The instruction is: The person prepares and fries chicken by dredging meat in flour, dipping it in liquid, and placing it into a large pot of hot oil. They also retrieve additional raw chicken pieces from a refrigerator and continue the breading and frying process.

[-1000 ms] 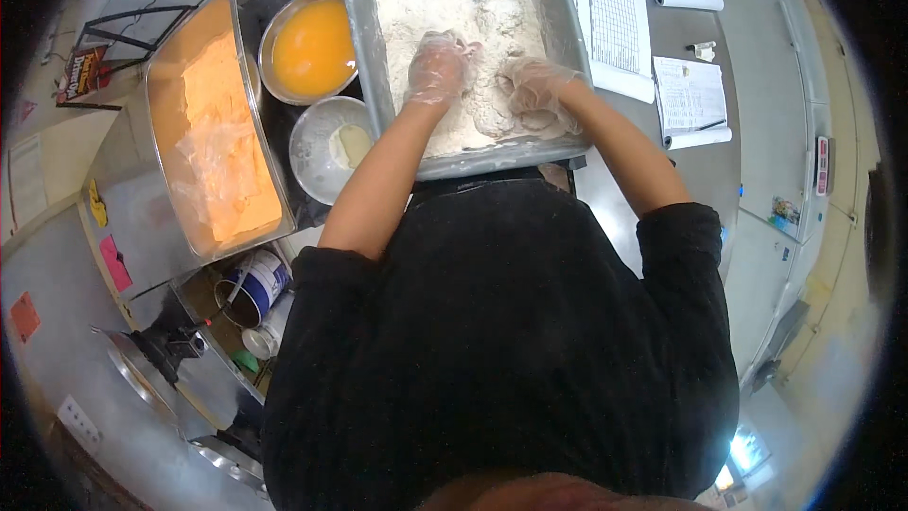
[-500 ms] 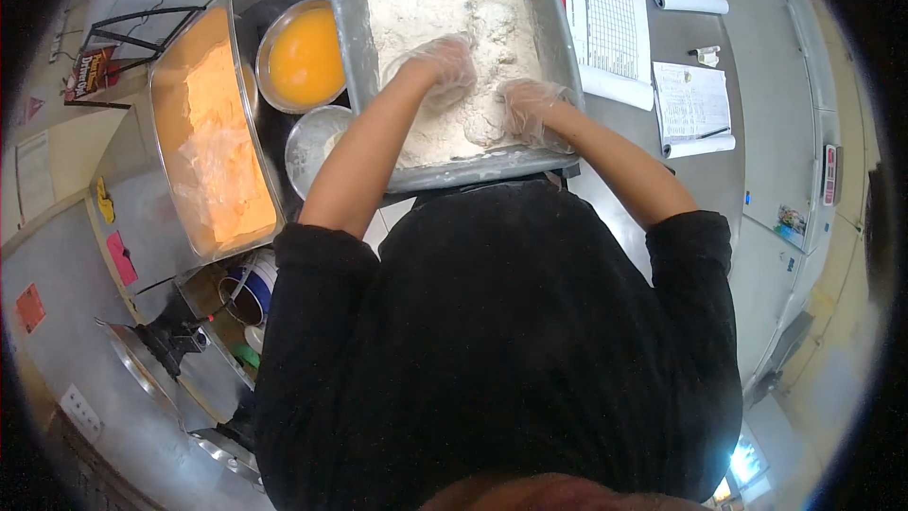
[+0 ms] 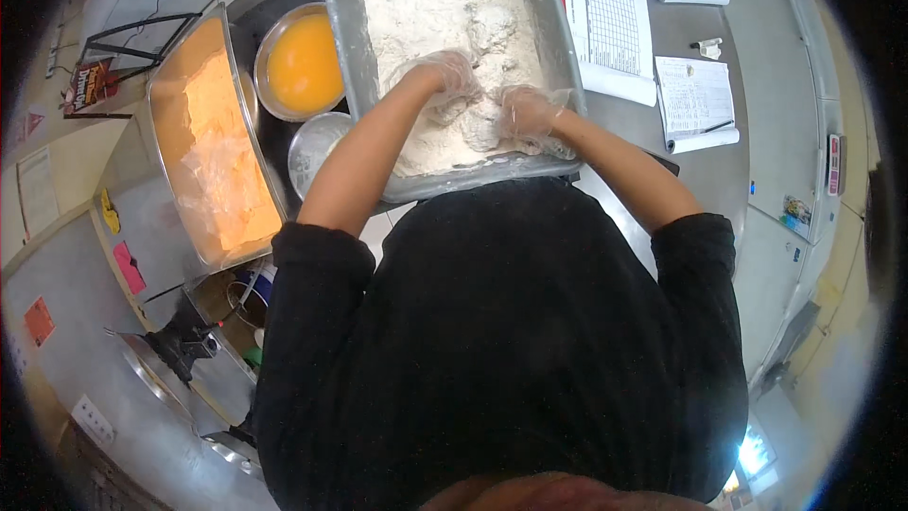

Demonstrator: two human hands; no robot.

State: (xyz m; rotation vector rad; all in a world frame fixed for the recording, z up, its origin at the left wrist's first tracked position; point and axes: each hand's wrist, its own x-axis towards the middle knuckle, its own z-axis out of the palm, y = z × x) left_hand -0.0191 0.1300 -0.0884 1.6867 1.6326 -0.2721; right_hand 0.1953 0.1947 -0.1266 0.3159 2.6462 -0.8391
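A deep grey tub (image 3: 342,2) in front of me holds white flour (image 3: 416,9) with several flour-coated lumps (image 3: 491,26) along its right half. Both my hands wear loose clear plastic gloves. My left hand (image 3: 448,76) is down in the flour near the middle, beside the lumps, its fingertips buried or turned away. Against the near right lump (image 3: 480,129) rests my right hand (image 3: 530,114), close to the tub's right wall. Loose plastic and flour hide how its fingers are bent.
Left of the tub stand a bowl of orange-yellow liquid (image 3: 305,66), a smaller metal bowl (image 3: 312,147) and a long metal pan (image 3: 163,147) with orange coating. Paper pads (image 3: 610,28), a notebook (image 3: 695,99) and a small marker-like item (image 3: 707,45) lie on the metal table to the right.
My left hand has moved slightly down and right, closer to the lumps. The right hand has shifted a little toward the left at the near lump.
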